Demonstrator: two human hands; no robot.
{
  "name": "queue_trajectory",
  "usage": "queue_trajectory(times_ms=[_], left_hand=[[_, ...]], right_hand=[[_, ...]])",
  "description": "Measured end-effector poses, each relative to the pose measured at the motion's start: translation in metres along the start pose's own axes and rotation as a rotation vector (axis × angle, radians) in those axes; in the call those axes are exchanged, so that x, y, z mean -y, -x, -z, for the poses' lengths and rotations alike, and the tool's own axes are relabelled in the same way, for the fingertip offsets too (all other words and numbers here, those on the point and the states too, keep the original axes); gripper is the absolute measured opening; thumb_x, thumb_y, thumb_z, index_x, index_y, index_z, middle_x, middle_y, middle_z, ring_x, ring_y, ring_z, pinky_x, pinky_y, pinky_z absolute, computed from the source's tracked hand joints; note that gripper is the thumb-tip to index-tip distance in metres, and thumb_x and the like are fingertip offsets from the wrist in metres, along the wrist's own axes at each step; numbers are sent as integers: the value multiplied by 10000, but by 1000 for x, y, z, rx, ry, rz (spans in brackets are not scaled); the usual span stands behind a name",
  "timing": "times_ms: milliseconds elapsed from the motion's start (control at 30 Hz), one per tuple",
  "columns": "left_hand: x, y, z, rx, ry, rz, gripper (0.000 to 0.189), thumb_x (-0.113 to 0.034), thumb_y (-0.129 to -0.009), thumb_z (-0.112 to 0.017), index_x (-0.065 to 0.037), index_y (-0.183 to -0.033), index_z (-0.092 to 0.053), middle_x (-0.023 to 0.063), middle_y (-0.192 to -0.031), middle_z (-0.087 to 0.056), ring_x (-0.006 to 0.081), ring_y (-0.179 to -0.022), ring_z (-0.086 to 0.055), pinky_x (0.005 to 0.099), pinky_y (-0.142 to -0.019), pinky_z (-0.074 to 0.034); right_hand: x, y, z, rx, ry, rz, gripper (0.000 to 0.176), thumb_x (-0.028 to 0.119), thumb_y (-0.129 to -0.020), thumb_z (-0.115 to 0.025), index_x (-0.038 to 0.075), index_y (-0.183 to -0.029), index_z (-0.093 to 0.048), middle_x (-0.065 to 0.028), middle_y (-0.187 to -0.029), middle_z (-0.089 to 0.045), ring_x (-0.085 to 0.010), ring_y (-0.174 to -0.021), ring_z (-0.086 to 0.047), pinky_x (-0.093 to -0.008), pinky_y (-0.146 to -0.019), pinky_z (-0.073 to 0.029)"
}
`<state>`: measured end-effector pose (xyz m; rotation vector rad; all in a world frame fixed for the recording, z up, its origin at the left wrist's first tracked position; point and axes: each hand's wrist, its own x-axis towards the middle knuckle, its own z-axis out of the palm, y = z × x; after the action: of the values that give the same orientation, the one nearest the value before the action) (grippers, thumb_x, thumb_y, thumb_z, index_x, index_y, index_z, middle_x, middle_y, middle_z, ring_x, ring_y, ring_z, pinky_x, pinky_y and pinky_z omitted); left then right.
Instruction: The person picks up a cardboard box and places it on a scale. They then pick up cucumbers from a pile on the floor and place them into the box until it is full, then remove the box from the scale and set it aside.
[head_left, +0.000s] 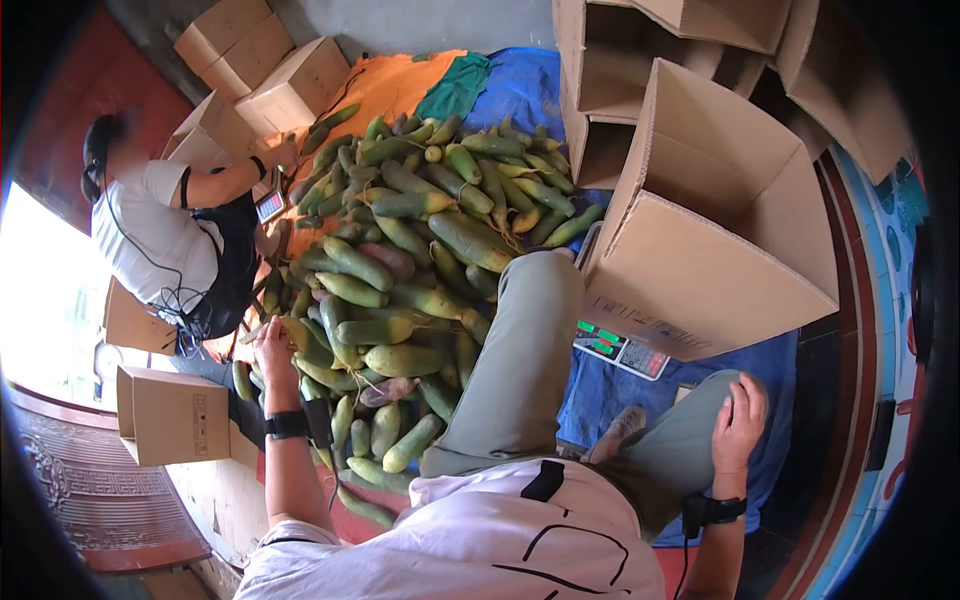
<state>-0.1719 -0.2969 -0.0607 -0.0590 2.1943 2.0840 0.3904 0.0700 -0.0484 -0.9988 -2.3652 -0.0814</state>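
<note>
Orange and blue sheets cover the floor, and the heap of fruit lies across them. Your left hand is curled over a yellow-green papaya at the heap's left edge; you cannot tell whether the fingers truly grip it. Its long axis slants from your hand toward the heap's middle. Your right hand rests flat on your knee, fingers loosely spread, holding nothing. Just right of the heap a big open cardboard box sits on a scale; its green digits are too small to read. Another person crouches at the heap's far left. Print on the small box is unreadable.
</note>
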Motion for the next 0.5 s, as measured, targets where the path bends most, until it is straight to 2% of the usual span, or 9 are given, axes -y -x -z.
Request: queue_trajectory(times_ms=[100, 167, 233, 333, 433, 467, 500], left_hand=[[-37, 23, -29, 52, 70, -97, 266, -246, -929, -566, -130, -692, -530, -76, -572, -398, 33, -466, -340, 203, -440, -296], [-63, 32, -42, 259, 47, -158, 277, -235, -938, -557, -133, -684, -510, -80, -568, -380, 33, -465, -322, 206, -449, -292], [-92, 50, -69, 260, 113, -136, 284, -211, -949, -541, -124, -683, -498, -74, -568, -377, 33, -474, -323, 202, -486, -318], [-129, 68, -108, 419, 106, -414, 270, -179, -960, -524, -98, -703, -505, -52, -597, -393, 48, -515, -343, 215, -559, -358], [-170, 84, -146, 619, 279, -409, 269, -183, -972, -496, -93, -718, -495, -51, -585, -376, 59, -508, -319, 240, -598, -355], [-182, 91, -158, 627, 285, -417, 269, -183, -972, -496, -93, -718, -495, -51, -585, -376, 59, -508, -319, 240, -598, -355], [-193, 98, -170, 698, 323, -418, 299, -183, -978, -473, -103, -691, -448, -53, -562, -329, 68, -502, -290, 244, -602, -348]], right_hand=[[1, 2, 1, -18, -10, -21, 227, -23, -776, -591, -5, -1002, -611, -147, -1145, -580, -332, -1039, -558, -420, -898, -450], [1, 2, 2, -32, -12, -20, 217, -19, -780, -588, -5, -995, -612, -147, -1138, -582, -331, -1034, -559, -418, -895, -451], [1, 2, 3, -49, -14, -17, 207, -16, -783, -585, -5, -988, -612, -147, -1131, -584, -329, -1029, -559, -416, -892, -452], [1, 3, 4, -28, -49, -52, 227, -35, -777, -584, -14, -1002, -603, -159, -1128, -585, -345, -1036, -562, -415, -908, -449], [2, 4, 5, -38, -73, -74, 216, -37, -772, -583, -13, -986, -605, -159, -1118, -588, -340, -1019, -566, -410, -893, -454], [0, 5, 3, -47, -64, -67, 213, -26, -763, -589, -5, -974, -612, -147, -1118, -590, -325, -999, -566, -407, -873, -458], [-1, 6, 2, -56, -54, -59, 210, -15, -754, -595, 3, -962, -620, -136, -1118, -593, -309, -979, -565, -403, -854, -461]])
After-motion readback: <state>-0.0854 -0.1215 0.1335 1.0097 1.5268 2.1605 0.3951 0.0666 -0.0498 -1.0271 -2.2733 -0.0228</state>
